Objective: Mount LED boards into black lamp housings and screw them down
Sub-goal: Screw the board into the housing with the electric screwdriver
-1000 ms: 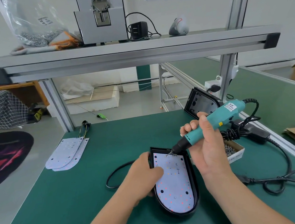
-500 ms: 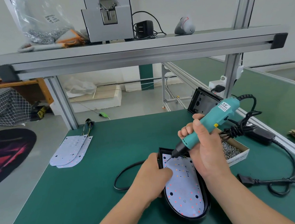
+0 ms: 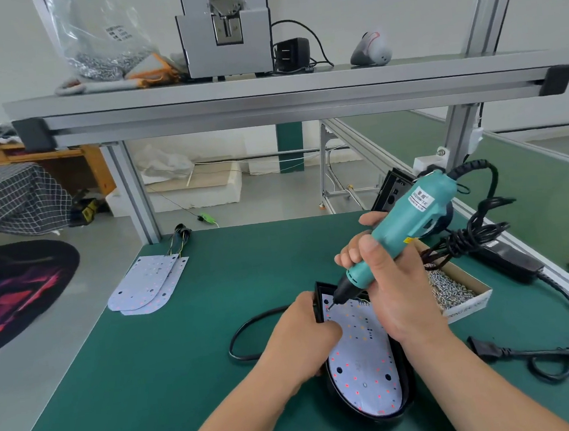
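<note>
A black lamp housing [image 3: 408, 392] lies on the green table near its front, with a white LED board [image 3: 362, 377] seated inside it. My left hand [image 3: 304, 337] grips the housing's left rim near the far corner. My right hand [image 3: 391, 292] holds a teal electric screwdriver [image 3: 401, 232], tilted, its bit tip touching the board's far left corner. A cardboard box of screws [image 3: 454, 289] sits just right of the housing. Two spare LED boards [image 3: 148, 282] lie at the table's far left. Another black housing [image 3: 391, 188] stands at the back right.
The screwdriver's black cable and power brick [image 3: 507, 257] trail along the right side, and a plug cable [image 3: 529, 355] loops at the front right. The housing's cord [image 3: 249, 335] curls to its left. An aluminium shelf [image 3: 265, 93] with a screw bag and machine spans overhead.
The screwdriver tip came down from just above the board's far edge onto its far left corner. My left hand stayed on the housing rim. The view shifted slightly.
</note>
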A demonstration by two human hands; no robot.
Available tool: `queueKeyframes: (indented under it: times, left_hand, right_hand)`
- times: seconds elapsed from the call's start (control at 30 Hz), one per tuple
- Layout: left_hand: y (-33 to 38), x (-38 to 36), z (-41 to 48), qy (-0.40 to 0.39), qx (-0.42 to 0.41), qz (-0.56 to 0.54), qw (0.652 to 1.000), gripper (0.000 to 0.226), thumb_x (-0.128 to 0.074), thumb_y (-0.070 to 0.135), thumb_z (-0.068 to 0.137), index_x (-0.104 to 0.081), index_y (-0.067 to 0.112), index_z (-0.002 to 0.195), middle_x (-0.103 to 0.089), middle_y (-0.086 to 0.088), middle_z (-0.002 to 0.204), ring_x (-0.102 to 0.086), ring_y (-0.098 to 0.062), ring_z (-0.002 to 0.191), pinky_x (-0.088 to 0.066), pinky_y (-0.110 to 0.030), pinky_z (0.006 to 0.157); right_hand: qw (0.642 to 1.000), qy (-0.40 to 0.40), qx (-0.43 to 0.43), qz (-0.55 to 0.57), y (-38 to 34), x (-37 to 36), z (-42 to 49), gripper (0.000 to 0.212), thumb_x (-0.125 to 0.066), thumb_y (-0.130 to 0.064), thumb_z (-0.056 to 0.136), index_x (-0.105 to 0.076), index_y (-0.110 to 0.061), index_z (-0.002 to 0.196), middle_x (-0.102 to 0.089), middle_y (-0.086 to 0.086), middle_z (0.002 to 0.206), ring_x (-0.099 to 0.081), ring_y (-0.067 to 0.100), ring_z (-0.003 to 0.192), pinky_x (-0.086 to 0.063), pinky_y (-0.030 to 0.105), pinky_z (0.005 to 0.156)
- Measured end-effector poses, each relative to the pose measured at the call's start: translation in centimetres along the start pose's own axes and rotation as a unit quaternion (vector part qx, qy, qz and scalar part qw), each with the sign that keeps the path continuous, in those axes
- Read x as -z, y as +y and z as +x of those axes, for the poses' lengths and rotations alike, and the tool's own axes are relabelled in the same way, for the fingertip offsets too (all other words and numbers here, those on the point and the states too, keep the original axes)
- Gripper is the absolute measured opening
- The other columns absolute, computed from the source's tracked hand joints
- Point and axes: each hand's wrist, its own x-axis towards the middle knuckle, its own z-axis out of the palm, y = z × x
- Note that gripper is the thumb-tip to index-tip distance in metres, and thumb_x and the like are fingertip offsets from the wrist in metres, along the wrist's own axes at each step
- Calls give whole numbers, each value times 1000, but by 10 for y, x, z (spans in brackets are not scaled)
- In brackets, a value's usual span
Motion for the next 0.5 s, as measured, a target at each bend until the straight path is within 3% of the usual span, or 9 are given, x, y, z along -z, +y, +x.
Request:
queueKeyframes:
  times: [0.2, 0.37, 0.43, 0.5]
  left_hand:
    - [-3, -1, 1, 1, -43, 1, 999, 14, -51, 13, 74, -49, 14, 87, -38, 1, 74, -31, -20, 70, -26, -39, 65]
    - [0, 1, 0, 3, -50, 12, 999, 12, -50, 11, 73, -41, 10, 81, -33, -1, 73, -27, -22, 71, -23, -42, 66]
    - [2, 2, 0, 1, -51, 14, 999, 13, -50, 9, 74, -41, 7, 83, -32, -2, 75, -26, -23, 72, -22, -43, 67]
    - [2, 2, -1, -3, -44, 4, 999, 15, -49, 8, 76, -45, 3, 88, -34, -3, 75, -27, -23, 71, -23, -43, 65]
  right_hand:
    - [999, -20, -35, -4, -2, -4, 3, 11, -64, -14, 96, -55, -18, 102, -46, 7, 75, -50, 24, 67, -54, 40, 75]
    - [996, -71, -55, -6, -3, -5, 4, 14, -69, -17, 90, -56, -19, 97, -44, 9, 77, -47, 26, 69, -53, 43, 84]
    - [995, -84, -42, -21, -2, -3, 1, 15, -69, -17, 89, -63, -20, 102, -49, 8, 81, -52, 26, 73, -52, 49, 89]
    - [996, -76, -34, -24, -1, 0, -2, 33, -68, -15, 90, -63, -21, 122, -55, 8, 80, -58, 25, 78, -49, 55, 94]
